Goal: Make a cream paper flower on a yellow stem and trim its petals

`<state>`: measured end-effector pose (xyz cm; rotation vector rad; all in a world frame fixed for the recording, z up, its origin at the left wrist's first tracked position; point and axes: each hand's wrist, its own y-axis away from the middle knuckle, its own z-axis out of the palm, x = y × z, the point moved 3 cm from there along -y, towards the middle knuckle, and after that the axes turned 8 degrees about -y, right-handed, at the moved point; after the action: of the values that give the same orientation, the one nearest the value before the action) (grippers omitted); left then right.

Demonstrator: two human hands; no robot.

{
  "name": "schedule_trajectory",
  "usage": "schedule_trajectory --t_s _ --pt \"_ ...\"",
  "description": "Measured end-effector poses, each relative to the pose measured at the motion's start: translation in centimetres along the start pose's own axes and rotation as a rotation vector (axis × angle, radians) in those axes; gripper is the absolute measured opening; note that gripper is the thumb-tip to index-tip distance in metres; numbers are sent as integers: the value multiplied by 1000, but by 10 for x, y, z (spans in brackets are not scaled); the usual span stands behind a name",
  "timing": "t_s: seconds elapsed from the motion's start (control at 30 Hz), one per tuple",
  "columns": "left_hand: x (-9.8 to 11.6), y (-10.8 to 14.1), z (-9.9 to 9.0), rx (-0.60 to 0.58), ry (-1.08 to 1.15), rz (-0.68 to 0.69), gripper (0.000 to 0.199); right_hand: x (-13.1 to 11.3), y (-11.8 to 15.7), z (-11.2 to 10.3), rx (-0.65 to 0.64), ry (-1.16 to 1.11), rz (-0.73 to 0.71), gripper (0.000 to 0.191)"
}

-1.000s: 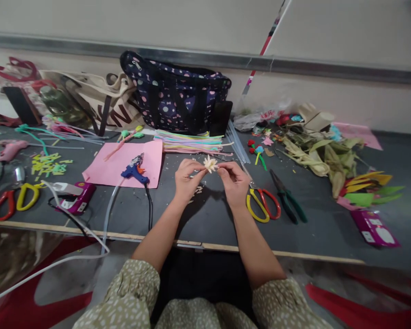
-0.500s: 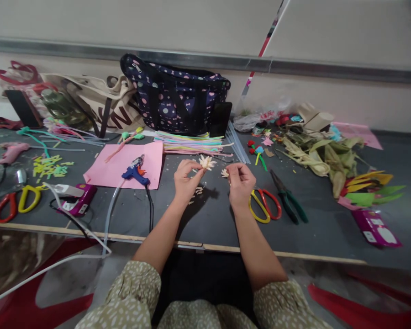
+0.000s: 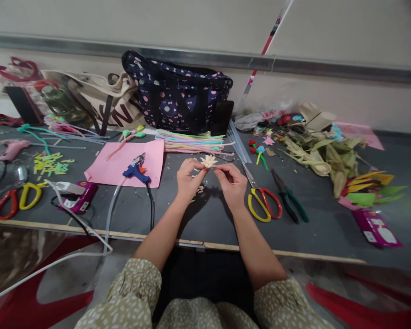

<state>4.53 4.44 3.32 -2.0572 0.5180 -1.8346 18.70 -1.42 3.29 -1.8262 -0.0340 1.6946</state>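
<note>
My left hand point(image 3: 191, 179) pinches a small cream flower point(image 3: 208, 161) with many narrow petals between thumb and fingertips. Right beside it, my right hand point(image 3: 231, 180) is closed, its thumb and fingertips meeting at the flower's lower right edge. What those right fingertips grip is too small and covered to make out. Loose cream bits point(image 3: 199, 193) lie on the dark table point(image 3: 212, 224) under and between the hands. Scissors with one yellow and one red handle point(image 3: 264, 203) lie just right of my right hand, with green-handled pliers point(image 3: 289, 196) beyond them.
Left of my hands, a blue glue gun point(image 3: 137, 171) rests on a pink sheet point(image 3: 104, 162). Pipe cleaners point(image 3: 192, 142) lie before a dark patterned bag point(image 3: 178, 96). Dried husks point(image 3: 335, 160) are heaped at right. A white cable point(image 3: 65, 205) hangs over the table's front edge.
My right hand has moved left to the flower; the small cream piece seen at its fingertips before is no longer visible. My left hand still holds the flower, nearly in place.
</note>
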Motion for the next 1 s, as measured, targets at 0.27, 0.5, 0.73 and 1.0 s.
schedule_trajectory --t_s 0.27,0.5,0.73,1.0 --pt "-15 4 10 -129 255 -358 24 -4 0 0 19 -12 -52 12" --pt "-16 5 12 -158 308 -410 26 0 1 2 -12 11 -50 13" --pt "-21 5 10 -89 194 -312 26 10 1 3 10 81 47 19" --pt "-23 4 13 -112 284 -367 26 15 3 9 -7 21 103 21"
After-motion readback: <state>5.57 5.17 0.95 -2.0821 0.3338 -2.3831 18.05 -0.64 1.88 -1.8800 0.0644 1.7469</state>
